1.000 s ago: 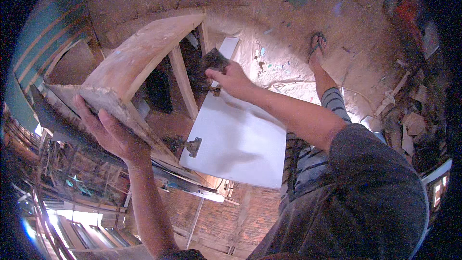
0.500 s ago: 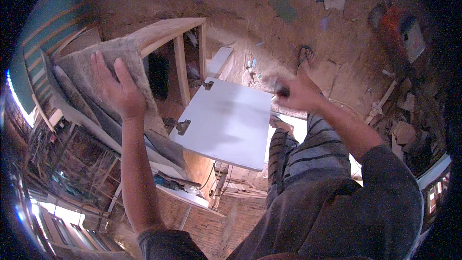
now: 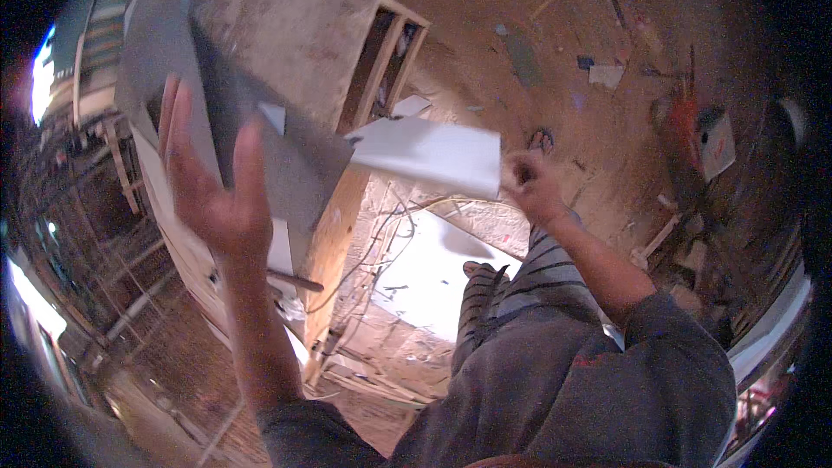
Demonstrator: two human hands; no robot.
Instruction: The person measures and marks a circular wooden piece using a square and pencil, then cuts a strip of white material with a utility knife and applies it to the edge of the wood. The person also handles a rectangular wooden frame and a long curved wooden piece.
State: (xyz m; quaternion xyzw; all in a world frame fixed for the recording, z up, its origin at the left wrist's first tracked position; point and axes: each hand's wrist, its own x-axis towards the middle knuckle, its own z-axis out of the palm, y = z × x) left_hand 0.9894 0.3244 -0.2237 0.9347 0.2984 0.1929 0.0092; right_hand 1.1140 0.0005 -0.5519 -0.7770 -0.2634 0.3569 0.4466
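White panel (image 3: 429, 154) hangs level beside a wooden cabinet frame (image 3: 286, 61), its edge clamped in the right hand (image 3: 530, 186); left hand (image 3: 212, 186) spread open near the frame; panel looks thin, stiff, light, best gripped by edges

White panel (image 3: 433, 154), matte. Grey board (image 3: 286, 156), darker along shadowed face. Raw tan timber on wooden frame (image 3: 347, 208). Reddish-brown dirt floor (image 3: 537, 17). Grey sleeve (image 3: 659, 355). Grey-and-dark striped trousers (image 3: 520, 290). Orange tool (image 3: 685, 117) far right.
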